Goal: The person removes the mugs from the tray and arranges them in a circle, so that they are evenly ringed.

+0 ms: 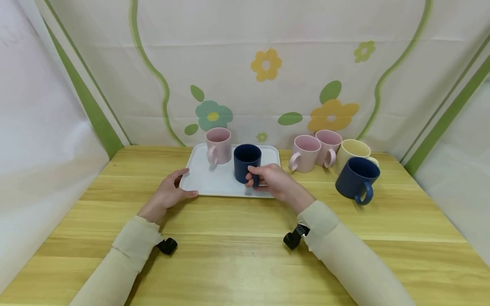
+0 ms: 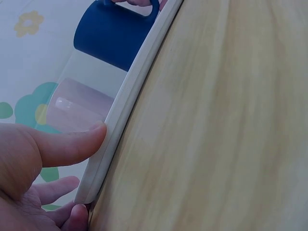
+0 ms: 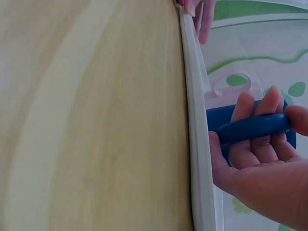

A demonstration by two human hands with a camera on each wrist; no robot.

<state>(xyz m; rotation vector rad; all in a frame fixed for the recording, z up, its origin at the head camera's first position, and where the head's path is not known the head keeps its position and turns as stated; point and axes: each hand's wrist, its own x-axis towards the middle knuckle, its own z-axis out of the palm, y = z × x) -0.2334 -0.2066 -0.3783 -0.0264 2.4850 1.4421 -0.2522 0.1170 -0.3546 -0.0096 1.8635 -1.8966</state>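
Three pink mugs (image 1: 223,148), two navy mugs (image 1: 350,180) and one yellow mug (image 1: 344,152) are making six. One white tray (image 1: 208,182) and one wooden table (image 1: 229,263) are showing. One left hand (image 1: 172,191) and one right hand (image 1: 277,180) are making two, and two black wrist cameras (image 1: 167,246) are accompanying them. One cloth backdrop (image 1: 229,25) is bearing five printed flowers (image 1: 259,65) and four printed leaves (image 1: 290,119).

High head view faces forward-down; close wrist views share the tray (image 1: 211,182).
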